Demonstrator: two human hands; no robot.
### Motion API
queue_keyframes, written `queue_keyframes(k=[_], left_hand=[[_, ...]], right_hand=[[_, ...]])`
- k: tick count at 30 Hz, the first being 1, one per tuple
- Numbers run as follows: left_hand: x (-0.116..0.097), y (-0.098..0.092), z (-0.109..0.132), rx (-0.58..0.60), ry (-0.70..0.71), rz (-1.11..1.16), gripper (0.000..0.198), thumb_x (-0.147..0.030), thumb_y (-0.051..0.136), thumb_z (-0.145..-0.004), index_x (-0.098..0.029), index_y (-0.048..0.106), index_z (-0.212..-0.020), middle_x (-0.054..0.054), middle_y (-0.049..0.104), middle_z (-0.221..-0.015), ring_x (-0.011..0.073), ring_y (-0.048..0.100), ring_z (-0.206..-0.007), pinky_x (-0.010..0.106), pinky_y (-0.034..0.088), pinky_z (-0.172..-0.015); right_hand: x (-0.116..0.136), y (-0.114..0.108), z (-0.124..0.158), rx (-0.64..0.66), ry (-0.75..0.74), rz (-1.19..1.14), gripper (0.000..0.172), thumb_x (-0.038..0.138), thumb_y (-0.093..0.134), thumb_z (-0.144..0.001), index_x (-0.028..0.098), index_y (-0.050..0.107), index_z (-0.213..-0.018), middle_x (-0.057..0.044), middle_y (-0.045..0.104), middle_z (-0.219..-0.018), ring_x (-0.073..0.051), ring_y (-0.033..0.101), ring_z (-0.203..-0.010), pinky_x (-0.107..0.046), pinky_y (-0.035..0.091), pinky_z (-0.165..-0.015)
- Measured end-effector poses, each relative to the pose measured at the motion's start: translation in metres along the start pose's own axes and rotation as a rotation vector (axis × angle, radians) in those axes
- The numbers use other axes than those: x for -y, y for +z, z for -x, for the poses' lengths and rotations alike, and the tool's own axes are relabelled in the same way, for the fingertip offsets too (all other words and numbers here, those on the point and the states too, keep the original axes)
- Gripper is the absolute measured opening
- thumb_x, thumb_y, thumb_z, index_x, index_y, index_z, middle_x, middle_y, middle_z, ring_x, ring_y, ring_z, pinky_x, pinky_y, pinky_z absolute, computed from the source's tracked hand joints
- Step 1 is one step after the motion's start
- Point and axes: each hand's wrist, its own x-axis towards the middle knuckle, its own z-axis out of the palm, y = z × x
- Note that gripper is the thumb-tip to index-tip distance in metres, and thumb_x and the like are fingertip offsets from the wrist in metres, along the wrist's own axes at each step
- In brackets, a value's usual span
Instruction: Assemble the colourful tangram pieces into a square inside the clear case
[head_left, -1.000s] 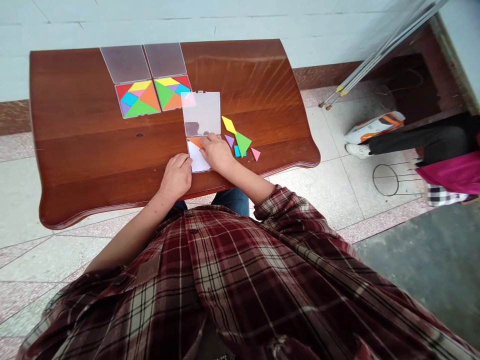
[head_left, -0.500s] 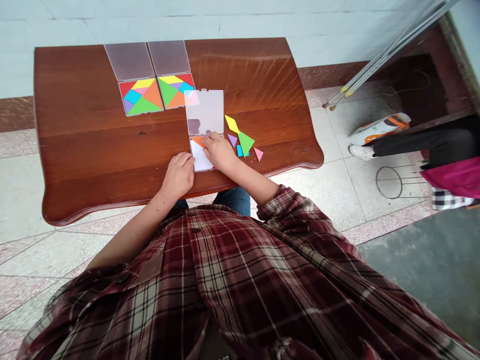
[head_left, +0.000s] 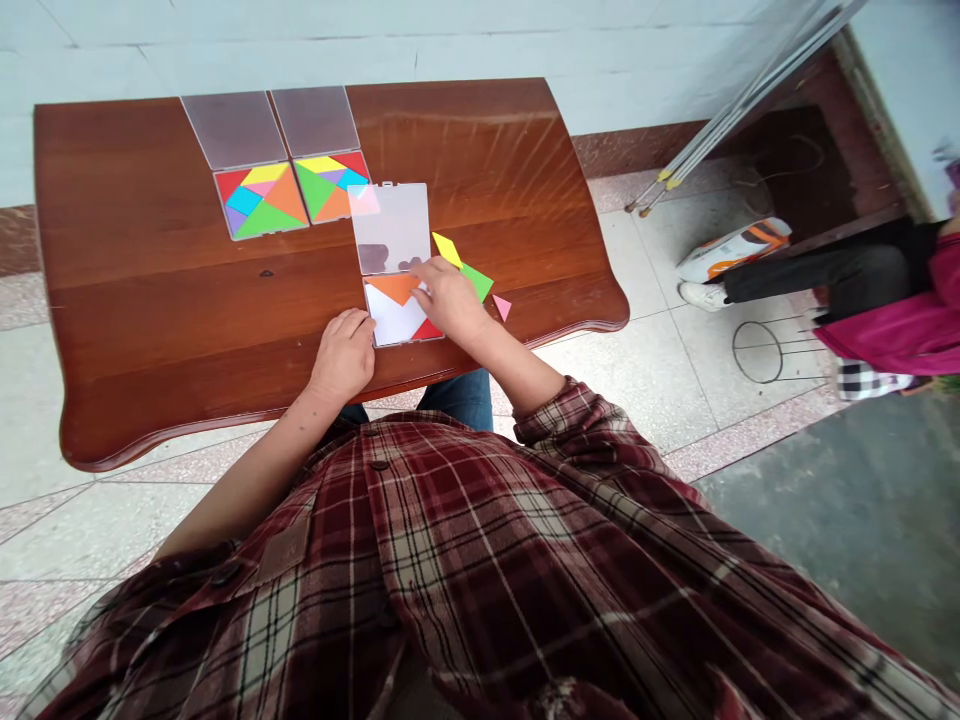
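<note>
A tangram case (head_left: 390, 230) lies unfolded on the table near me, its clear lid turned away from me. In its white tray (head_left: 391, 318) are an orange triangle (head_left: 390, 288) along the top and a red piece (head_left: 429, 330) at the lower right. My left hand (head_left: 343, 352) rests on the table with its fingers against the tray's left edge. Over the tray's right side is my right hand (head_left: 451, 303), thumb and forefinger apart, nothing visible between them. Beyond it lie a yellow parallelogram (head_left: 447, 249), a green triangle (head_left: 478, 282), partly covered, and a pink triangle (head_left: 502, 307).
Two filled tangram cases (head_left: 271, 205) (head_left: 328, 195) lie with lids open at the back of the brown wooden table (head_left: 157, 300). The near case's lid overlaps one corner. A seated person's leg (head_left: 810, 275), a bag (head_left: 739, 250) and metal poles (head_left: 720, 120) are on the right.
My right hand has shifted right off the orange triangle, uncovering it and the red piece. It now hides the purple and blue pieces. The view has shifted slightly; my left hand stays at the tray's edge.
</note>
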Motion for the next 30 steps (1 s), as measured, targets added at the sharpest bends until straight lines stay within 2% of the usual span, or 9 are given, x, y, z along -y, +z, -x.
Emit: queue_keyframes(k=[4,7,9,13,18,21,25,28,30], left_hand=[[0.001,0.000,0.000,0.004,0.014,-0.003,0.037,-0.019,0.040,-0.091,-0.013,0.065,-0.116,0.017,0.065,-0.124,0.0328,0.056,-0.122,0.055,0.044,-0.110],[0.001,0.000,-0.001,0.000,0.027,-0.036,0.037,-0.019,0.038,-0.091,-0.009,0.065,-0.114,0.020,0.065,-0.122,0.0335,0.056,-0.120,0.054,0.045,-0.109],[0.000,-0.001,-0.001,-0.002,0.032,-0.051,0.037,-0.019,0.038,-0.092,-0.009,0.066,-0.113,0.020,0.065,-0.121,0.0333,0.057,-0.120,0.053,0.045,-0.109],[-0.001,-0.001,-0.001,-0.002,0.039,-0.057,0.036,-0.018,0.038,-0.092,-0.011,0.066,-0.112,0.019,0.065,-0.122,0.0333,0.057,-0.120,0.054,0.045,-0.109],[-0.001,0.000,0.000,-0.006,0.031,-0.047,0.036,-0.017,0.037,-0.091,-0.011,0.065,-0.114,0.019,0.065,-0.122,0.0334,0.057,-0.121,0.054,0.045,-0.110],[-0.001,0.000,-0.001,-0.001,0.016,-0.018,0.037,-0.017,0.038,-0.091,-0.012,0.065,-0.116,0.019,0.065,-0.124,0.0339,0.056,-0.122,0.056,0.044,-0.110],[-0.003,-0.002,-0.001,0.006,0.000,0.023,0.038,-0.015,0.039,-0.089,-0.012,0.064,-0.117,0.019,0.064,-0.125,0.0343,0.055,-0.123,0.057,0.043,-0.111],[-0.004,-0.003,-0.001,0.014,-0.001,0.023,0.038,-0.015,0.039,-0.089,-0.013,0.064,-0.118,0.018,0.064,-0.124,0.0340,0.055,-0.123,0.056,0.043,-0.110],[-0.004,-0.004,-0.001,0.017,-0.001,0.013,0.037,-0.016,0.039,-0.089,-0.012,0.064,-0.117,0.018,0.064,-0.124,0.0337,0.055,-0.122,0.055,0.043,-0.111]], right_hand=[[-0.050,-0.020,0.007,-0.123,0.241,-0.026,0.024,0.028,0.053,-0.095,0.016,0.062,-0.114,-0.013,0.063,-0.112,-0.026,0.060,-0.108,-0.044,0.049,-0.097],[-0.071,-0.028,0.011,-0.055,0.437,0.011,0.041,0.035,0.068,-0.087,0.012,0.059,-0.120,-0.017,0.062,-0.114,-0.031,0.061,-0.110,-0.049,0.049,-0.098],[-0.071,-0.030,0.011,0.023,0.520,0.044,0.051,0.037,0.074,-0.082,0.011,0.057,-0.122,-0.020,0.062,-0.117,-0.033,0.061,-0.110,-0.051,0.048,-0.098],[-0.060,-0.034,0.006,0.121,0.583,0.044,0.049,0.036,0.074,-0.081,0.010,0.057,-0.120,-0.020,0.062,-0.119,-0.033,0.062,-0.111,-0.049,0.049,-0.098],[-0.070,-0.032,0.001,0.073,0.624,-0.043,0.056,0.034,0.080,-0.073,0.011,0.054,-0.117,-0.020,0.061,-0.122,-0.034,0.061,-0.113,-0.050,0.049,-0.100],[-0.085,-0.027,0.003,0.001,0.582,-0.124,0.045,0.029,0.078,-0.072,0.015,0.055,-0.107,-0.014,0.064,-0.109,-0.030,0.063,-0.106,-0.048,0.051,-0.097],[-0.096,-0.028,0.008,-0.084,0.551,-0.261,0.014,0.020,0.064,-0.081,0.018,0.055,-0.091,-0.005,0.063,-0.084,-0.022,0.066,-0.088,-0.041,0.056,-0.085],[-0.090,-0.036,0.014,-0.163,0.565,-0.437,0.003,0.018,0.054,-0.088,0.020,0.052,-0.089,0.001,0.057,-0.071,-0.015,0.064,-0.068,-0.033,0.056,-0.069],[-0.078,-0.039,0.018,-0.208,0.546,-0.569,0.004,0.020,0.053,-0.091,0.021,0.050,-0.088,0.003,0.055,-0.068,-0.011,0.060,-0.059,-0.028,0.054,-0.061]])
